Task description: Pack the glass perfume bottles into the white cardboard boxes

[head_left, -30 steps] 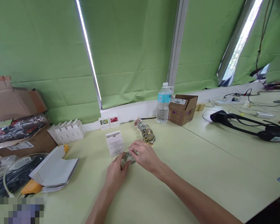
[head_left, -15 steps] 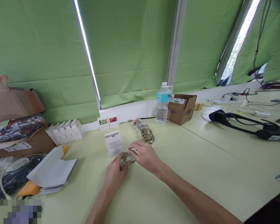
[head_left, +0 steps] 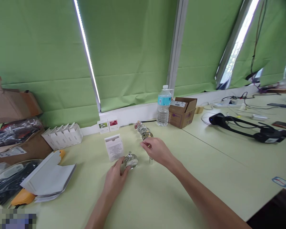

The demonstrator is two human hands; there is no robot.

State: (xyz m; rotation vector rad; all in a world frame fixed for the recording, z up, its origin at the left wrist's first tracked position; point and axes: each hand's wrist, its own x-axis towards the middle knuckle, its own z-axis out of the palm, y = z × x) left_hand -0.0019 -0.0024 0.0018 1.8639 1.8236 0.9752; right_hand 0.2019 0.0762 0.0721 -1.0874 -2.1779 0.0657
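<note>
Just in front of the white box, left hand clasping the round glass bottle, front-right of that box; farther right of it, right hand curled, gripping what, I can't tell.

Pale green table under glass bottle, water bottle, cardboard box.

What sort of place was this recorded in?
Probably an office or workshop, though I can't tell which: a long table bears a cardboard box and what looks like a black headset.
</note>
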